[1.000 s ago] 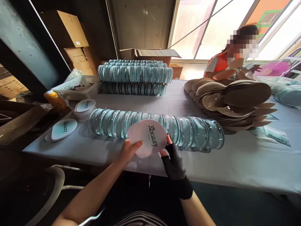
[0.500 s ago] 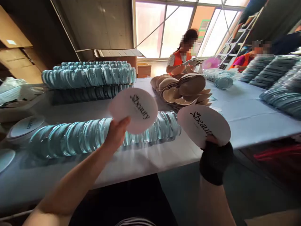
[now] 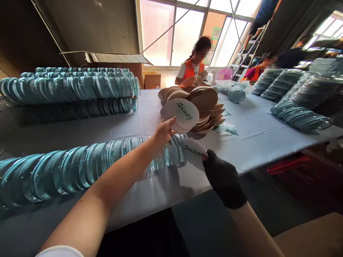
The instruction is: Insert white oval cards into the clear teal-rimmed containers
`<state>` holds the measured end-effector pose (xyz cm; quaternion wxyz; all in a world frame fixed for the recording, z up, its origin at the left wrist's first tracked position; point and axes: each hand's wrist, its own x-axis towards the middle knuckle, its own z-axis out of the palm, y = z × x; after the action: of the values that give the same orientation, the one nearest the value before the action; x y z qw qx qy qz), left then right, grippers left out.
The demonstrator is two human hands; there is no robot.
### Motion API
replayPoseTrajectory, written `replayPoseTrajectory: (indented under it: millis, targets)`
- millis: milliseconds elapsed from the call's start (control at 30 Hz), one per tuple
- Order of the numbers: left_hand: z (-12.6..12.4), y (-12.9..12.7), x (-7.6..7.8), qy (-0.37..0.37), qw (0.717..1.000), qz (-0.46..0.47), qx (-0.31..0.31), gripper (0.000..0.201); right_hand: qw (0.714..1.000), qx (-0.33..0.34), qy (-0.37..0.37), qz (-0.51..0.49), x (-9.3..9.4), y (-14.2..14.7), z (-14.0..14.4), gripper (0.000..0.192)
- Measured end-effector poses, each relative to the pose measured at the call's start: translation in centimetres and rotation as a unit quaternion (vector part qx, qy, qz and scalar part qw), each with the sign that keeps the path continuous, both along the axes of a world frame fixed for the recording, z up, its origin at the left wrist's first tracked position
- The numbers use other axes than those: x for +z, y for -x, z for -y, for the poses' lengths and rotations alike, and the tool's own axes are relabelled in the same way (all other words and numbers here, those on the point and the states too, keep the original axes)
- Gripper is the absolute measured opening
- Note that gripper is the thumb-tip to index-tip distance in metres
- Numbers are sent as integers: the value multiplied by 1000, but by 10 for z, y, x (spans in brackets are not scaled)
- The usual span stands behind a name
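Observation:
Pinched at its lower left edge, a stack of white rounded cards (image 3: 178,114) printed "Sbeauty" is in my left hand (image 3: 163,134), in front of the pile of beige molded cups (image 3: 205,98). My right hand (image 3: 222,176), in a black fingerless glove, grips the right edge of another white printed card (image 3: 193,150), which tilts beside the near row's end. Below my left hand, a long row of clear packs with teal rims (image 3: 80,166) lies on the table; my forearm covers part of it.
More teal packs (image 3: 69,87) lie in stacked rows at the back left. Further packs (image 3: 300,114) stand along the right. Small printed packets (image 3: 227,129) lie by the cups. Across the white-covered table (image 3: 257,139) a person in an orange vest (image 3: 189,69) handles cups.
My left hand has moved right and forward with its cards, toward the cups. My right hand has shifted left, turning its card more edge-on. The view has swung right.

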<state>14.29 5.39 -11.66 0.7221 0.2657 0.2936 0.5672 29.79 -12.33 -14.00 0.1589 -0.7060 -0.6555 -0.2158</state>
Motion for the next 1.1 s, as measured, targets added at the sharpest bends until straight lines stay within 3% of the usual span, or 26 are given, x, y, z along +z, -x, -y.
replayPoseTrajectory:
  millis: [167,367,600,667,767,900,967,1000,1033,1067,1100]
  targets:
    - [6,2,3,-13,1000,-7,8,25,995,52,79,-16,-8,8,-37,43]
    - [8,1,2,-25,999,-28,-10,20,997,41,22,-60,-5,6,-33,33]
    - [6,4,3,-9,999,-32,6,28,987,47,147,-48,-17,24,-59,32]
    - [5,5,2,-8,999,-37,10,28,979,61,173,-93,-20,20,-59,29]
    - [7,3,1,-19,999,-43,10,26,915,125,263,-278,-21,12,-57,23]
    - [13,-1,1,-46,997,-54,22,23,726,211,312,-576,-20,13,-55,31]
    - [15,-2,0,-61,996,-65,30,22,635,236,323,-661,-18,14,-54,30]
    - [16,-3,-1,-67,995,-69,31,21,622,243,339,-663,-16,12,-55,30]
    - [16,-4,-1,-73,994,-72,30,19,629,241,355,-648,-13,10,-56,32]
    - [16,-6,-2,-81,994,-73,27,17,657,227,353,-626,-9,6,-59,35]
    - [17,-7,-3,-93,993,-74,24,15,704,200,322,-600,-5,1,-63,39]
